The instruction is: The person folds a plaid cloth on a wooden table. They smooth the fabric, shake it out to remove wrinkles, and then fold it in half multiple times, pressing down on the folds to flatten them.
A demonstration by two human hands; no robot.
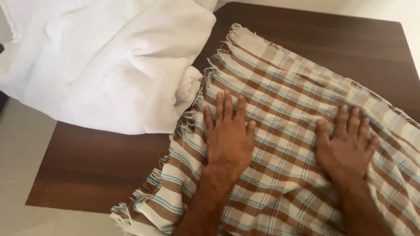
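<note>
Pressing left hand [228,135] & right hand [346,144] flat, fingers spread, on checked cloth [280,100]; I'm seeing cloth cut off at btm/right edge, white towel [105,61] cut off top-left.

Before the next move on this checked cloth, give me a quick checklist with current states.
1. Left hand flat on the brown, white and blue checked fringed cloth: ok.
2. Right hand flat on it, fingers spread: ok.
3. Cloth smooth: not ok, creases near the wrists.
4. Cloth fully on the dark wooden table: not ok, near fringe overhangs the edge.
5. White terry towel clear of cloth: cannot tell, it meets the fringe.
</note>
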